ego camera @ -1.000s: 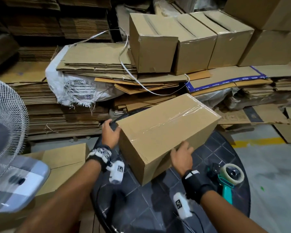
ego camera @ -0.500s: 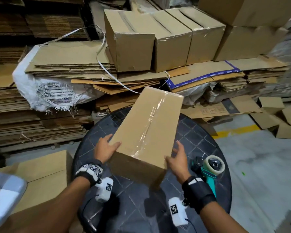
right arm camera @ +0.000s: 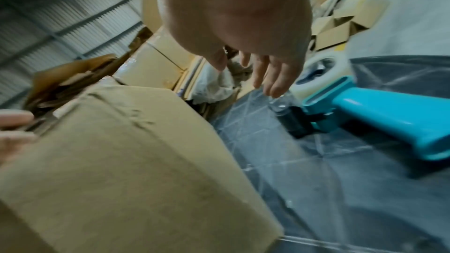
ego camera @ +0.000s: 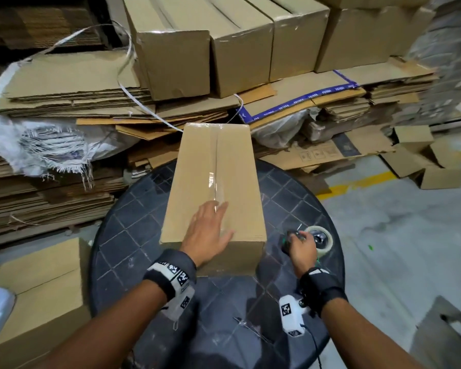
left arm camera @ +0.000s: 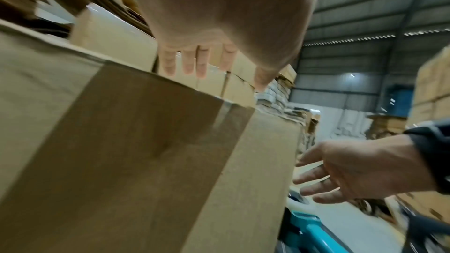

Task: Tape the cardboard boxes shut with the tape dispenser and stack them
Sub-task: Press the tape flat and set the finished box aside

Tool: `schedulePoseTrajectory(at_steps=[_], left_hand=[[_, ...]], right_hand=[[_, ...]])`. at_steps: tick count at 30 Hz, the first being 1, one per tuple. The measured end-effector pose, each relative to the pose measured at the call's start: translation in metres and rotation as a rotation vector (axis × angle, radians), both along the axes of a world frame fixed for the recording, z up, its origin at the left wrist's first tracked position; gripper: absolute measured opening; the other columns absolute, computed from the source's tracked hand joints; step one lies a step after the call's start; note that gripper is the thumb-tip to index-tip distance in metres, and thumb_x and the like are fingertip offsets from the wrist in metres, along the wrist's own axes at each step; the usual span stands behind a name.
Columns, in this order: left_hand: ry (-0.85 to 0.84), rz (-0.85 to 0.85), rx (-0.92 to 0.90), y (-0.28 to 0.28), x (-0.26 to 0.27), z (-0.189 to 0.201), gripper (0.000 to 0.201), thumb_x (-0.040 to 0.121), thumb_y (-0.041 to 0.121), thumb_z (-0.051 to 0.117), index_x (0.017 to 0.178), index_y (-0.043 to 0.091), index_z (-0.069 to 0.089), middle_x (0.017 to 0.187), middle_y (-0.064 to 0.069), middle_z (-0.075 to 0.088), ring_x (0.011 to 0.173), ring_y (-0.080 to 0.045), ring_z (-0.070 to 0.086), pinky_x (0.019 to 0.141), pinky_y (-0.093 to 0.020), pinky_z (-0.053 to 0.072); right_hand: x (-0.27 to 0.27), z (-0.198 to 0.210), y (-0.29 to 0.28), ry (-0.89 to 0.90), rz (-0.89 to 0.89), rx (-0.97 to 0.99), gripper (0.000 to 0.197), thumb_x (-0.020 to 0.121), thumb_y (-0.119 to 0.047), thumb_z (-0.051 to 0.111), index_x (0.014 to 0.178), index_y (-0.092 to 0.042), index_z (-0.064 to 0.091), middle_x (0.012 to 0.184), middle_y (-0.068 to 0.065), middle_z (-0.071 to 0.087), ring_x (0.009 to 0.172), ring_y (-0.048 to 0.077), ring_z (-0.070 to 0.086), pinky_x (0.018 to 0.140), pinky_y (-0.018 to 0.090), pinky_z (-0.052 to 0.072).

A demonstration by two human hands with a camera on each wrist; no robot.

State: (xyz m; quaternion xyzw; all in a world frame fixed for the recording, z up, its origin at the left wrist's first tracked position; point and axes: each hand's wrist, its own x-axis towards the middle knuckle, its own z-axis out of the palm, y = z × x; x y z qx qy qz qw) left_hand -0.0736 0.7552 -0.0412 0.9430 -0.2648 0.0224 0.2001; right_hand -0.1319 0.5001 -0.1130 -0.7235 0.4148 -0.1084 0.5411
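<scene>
At the middle of the round bench, one box now lies lengthwise, its long axis running from the near edge toward the far edge; a second ago it sat skewed across the bench with a hand on each side of it. Clear tape runs along its top seam and down the near end. The left hand has shifted from the box's side to its top, fingers straight and flat, pressing near the tape, gripping nothing. The right hand has left the box and reached the dispenser, which lies by the right edge of the bench. Its grip is unsettled: the wrist views show the fingers spread and uncurled just above the tool, while the head view suggests that they may be starting to close on it. A likely reading is that the box has been squared up for a further pass of tape, with stacking to follow.

Count: one box on the bench; one dispenser, holding one roll; two hands; at least three closed boxes in a row on the flattened cardboard beyond the far edge.
</scene>
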Motion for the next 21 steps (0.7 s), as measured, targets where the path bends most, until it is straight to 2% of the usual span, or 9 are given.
schedulePoseTrajectory(at_steps=[3,7,10,13,14,16,17,19,21], left_hand=[[0.055,-0.141,0.144,-0.04,-0.003,-0.005,0.082,0.095,0.066,0.042,0.157,0.016,0.021,0.162,-0.015,0.021,0.151,-0.03,0.014,0.124,-0.044,0.014],[0.135,-0.12,0.308,-0.069,0.001,-0.012,0.11,0.078,0.09,0.024,0.16,0.02,0.006,0.167,-0.01,-0.002,0.154,-0.027,-0.005,0.123,-0.048,-0.005],[0.12,-0.087,0.393,-0.075,0.003,-0.018,0.112,0.078,0.092,0.025,0.16,0.021,-0.002,0.166,-0.01,-0.012,0.154,-0.026,-0.01,0.124,-0.053,-0.002],[0.066,-0.055,0.418,-0.075,0.001,-0.023,0.108,0.079,0.089,0.023,0.161,0.021,0.001,0.167,-0.01,-0.007,0.154,-0.025,-0.007,0.124,-0.053,0.006],[0.036,-0.057,0.411,-0.075,0.001,-0.025,0.106,0.081,0.088,0.025,0.16,0.02,0.004,0.167,-0.011,-0.002,0.155,-0.025,-0.003,0.124,-0.054,0.01],[-0.022,-0.072,0.38,-0.073,0.0,-0.027,0.102,0.085,0.084,0.031,0.16,0.016,0.014,0.166,-0.015,0.01,0.154,-0.028,0.008,0.122,-0.055,0.018],[-0.037,-0.078,0.373,-0.073,0.001,-0.028,0.101,0.085,0.083,0.033,0.159,0.015,0.018,0.165,-0.015,0.015,0.154,-0.029,0.012,0.121,-0.056,0.021],[-0.052,-0.086,0.376,-0.073,0.002,-0.027,0.1,0.085,0.082,0.035,0.158,0.014,0.022,0.164,-0.016,0.019,0.153,-0.031,0.016,0.12,-0.056,0.024],[-0.049,-0.09,0.393,-0.073,0.004,-0.027,0.101,0.085,0.082,0.034,0.158,0.014,0.022,0.164,-0.016,0.019,0.153,-0.03,0.016,0.12,-0.055,0.024]], right_hand=[[-0.018,-0.026,-0.036,0.241,0.016,-0.038,0.041,0.094,-0.016,0.061,0.132,-0.004,0.054,0.124,0.024,0.064,0.119,0.043,0.057,0.1,0.041,0.042],[-0.025,-0.069,-0.074,0.497,0.119,-0.124,0.049,0.081,-0.028,0.069,0.122,-0.004,0.057,0.123,0.028,0.064,0.115,0.046,0.059,0.099,0.048,0.048],[-0.025,-0.086,-0.09,0.559,0.179,-0.046,0.054,0.086,-0.033,0.073,0.125,0.002,0.057,0.128,0.028,0.061,0.119,0.045,0.058,0.096,0.043,0.046],[-0.023,-0.098,-0.107,0.568,0.253,0.094,0.047,0.089,-0.033,0.071,0.122,-0.001,0.066,0.127,0.022,0.065,0.118,0.038,0.061,0.096,0.04,0.048],[-0.02,-0.106,-0.114,0.564,0.251,0.185,0.047,0.088,-0.033,0.072,0.122,-0.001,0.066,0.125,0.021,0.066,0.114,0.036,0.063,0.096,0.039,0.05],[-0.017,-0.116,-0.121,0.536,0.229,0.425,0.045,0.085,-0.03,0.075,0.119,0.0,0.067,0.11,0.019,0.071,0.094,0.031,0.068,0.09,0.039,0.055],[-0.015,-0.118,-0.122,0.518,0.214,0.574,0.037,0.086,-0.026,0.073,0.113,0.0,0.068,0.096,0.016,0.073,0.079,0.028,0.069,0.081,0.038,0.058],[-0.012,-0.11,-0.119,0.503,0.169,0.844,0.018,0.091,-0.021,0.063,0.094,-0.003,0.065,0.067,0.011,0.07,0.049,0.022,0.064,0.056,0.031,0.058],[-0.01,-0.101,-0.114,0.479,0.149,1.029,0.02,0.092,-0.018,0.057,0.087,0.0,0.064,0.055,0.009,0.062,0.038,0.019,0.055,0.043,0.024,0.051]])
